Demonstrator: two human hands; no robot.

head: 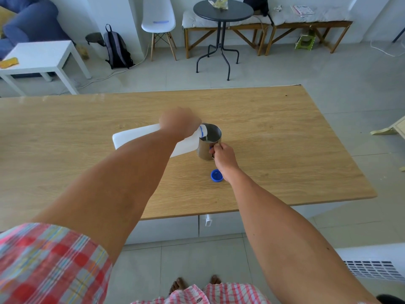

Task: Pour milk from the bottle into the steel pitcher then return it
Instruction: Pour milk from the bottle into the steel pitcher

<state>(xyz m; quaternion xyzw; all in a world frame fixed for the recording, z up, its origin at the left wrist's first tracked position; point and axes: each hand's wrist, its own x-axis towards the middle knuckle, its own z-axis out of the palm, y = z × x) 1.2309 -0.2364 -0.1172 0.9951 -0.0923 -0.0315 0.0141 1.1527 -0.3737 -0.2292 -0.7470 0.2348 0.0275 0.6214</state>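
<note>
Step in hand: pouring milk from the tilted milk bottle (140, 137) into the steel pitcher (210, 143).
Left hand (179, 123): wrapped around the bottle's upper body near the neck, holding it raised and tipped, base toward the table's left edge, mouth down over the pitcher rim.
Right hand (223, 155): fingers curled on the pitcher's handle on its near-right side, steadying it upright on the wooden table (285, 150).
Pitcher position: near the middle of the table, slightly toward the right edge; a pale pool of milk visible at the bottom, level low.
Bottle mouth: at or just over the left part of the rim; contact with the rim not discernible.
Blue cap (217, 175): lying open side up on the table, just nearer the front edge than the pitcher, beside the right wrist.
Pour technique: keep the mouth inside the rim line; raise the base gradually to hold a thin, steady stream; avoid sudden tilt, which is likely to cause glugging and splashing.
Pitcher control: keep it flat on the table; hold the handle firmly against any nudge from the bottle neck.
Level check: watch the milk surface through the open top.
Finish: roll the bottle upright over the pitcher so drips fall inside; then recap and return it.
</note>
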